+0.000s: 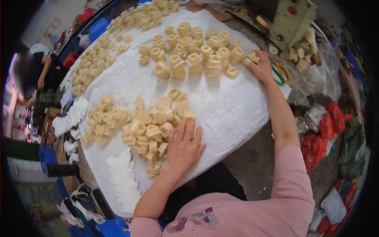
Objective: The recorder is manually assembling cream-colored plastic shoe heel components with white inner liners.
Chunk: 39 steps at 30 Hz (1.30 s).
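In the head view, the right hand (261, 66) grips small cream-coloured moulded pieces (252, 57) at the far right of the white-sheeted table (229, 106), pinching their sides, apparently to keep them together. The left hand (185, 149) lies unclenched, fingers spread, against a loose cream-coloured heap (152, 128) near left, perhaps steadying it. Far upright cream-coloured stacks (193, 63) seem nested to save room.

A green machine (290, 25) bears a red button (291, 10); red bags (314, 150), apparently plastic, lie at right, near crumpled clear plastic (321, 81).
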Tool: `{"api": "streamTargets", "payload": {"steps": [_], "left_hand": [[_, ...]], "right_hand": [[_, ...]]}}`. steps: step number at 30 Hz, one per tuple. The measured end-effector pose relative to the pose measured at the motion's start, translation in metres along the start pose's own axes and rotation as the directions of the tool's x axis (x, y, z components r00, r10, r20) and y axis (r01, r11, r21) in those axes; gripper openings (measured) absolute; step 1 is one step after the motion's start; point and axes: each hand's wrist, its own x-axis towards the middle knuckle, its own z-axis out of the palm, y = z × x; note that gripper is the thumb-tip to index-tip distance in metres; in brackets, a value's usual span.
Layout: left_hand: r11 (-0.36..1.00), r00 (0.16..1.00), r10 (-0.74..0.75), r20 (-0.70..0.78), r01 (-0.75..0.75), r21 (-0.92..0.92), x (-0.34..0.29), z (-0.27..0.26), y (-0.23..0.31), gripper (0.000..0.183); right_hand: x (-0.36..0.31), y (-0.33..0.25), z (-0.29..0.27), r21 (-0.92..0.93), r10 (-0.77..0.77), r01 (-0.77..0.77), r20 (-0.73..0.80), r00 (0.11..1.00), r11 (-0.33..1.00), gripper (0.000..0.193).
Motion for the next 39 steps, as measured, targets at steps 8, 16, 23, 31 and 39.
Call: {"api": "streamTargets", "payload": {"steps": [8,16,23,31,39], "left_hand": [[0.997,0.992,-0.066,-0.105,0.062,-0.041,0.001,0.002,0.001,0.046],[0.997,0.990,-0.035,-0.137,0.026,-0.067,-0.004,0.008,-0.001,0.042],[0.997,0.992,-0.025,-0.125,0.016,-0.069,0.000,0.005,0.001,0.040],[0.997,0.994,-0.048,-0.099,0.041,-0.071,-0.002,0.005,-0.001,0.041],[0.996,0.993,-0.023,-0.120,0.013,-0.088,0.003,0.002,0.005,0.049]], "right_hand": [[0.005,0.023,0.011,-0.234,-0.202,0.116,-0.388,0.899,0.965,0.040],[0.021,0.043,0.013,-0.025,0.019,-0.033,-0.441,0.897,0.999,0.038],[0.024,0.044,0.012,0.572,0.400,-0.039,-0.523,0.752,0.820,0.026],[0.025,-0.006,0.007,0.571,0.298,0.222,-0.675,0.675,0.790,0.017],[-0.051,-0.156,0.032,0.777,-0.164,0.358,-0.320,0.933,0.518,0.036]]}}
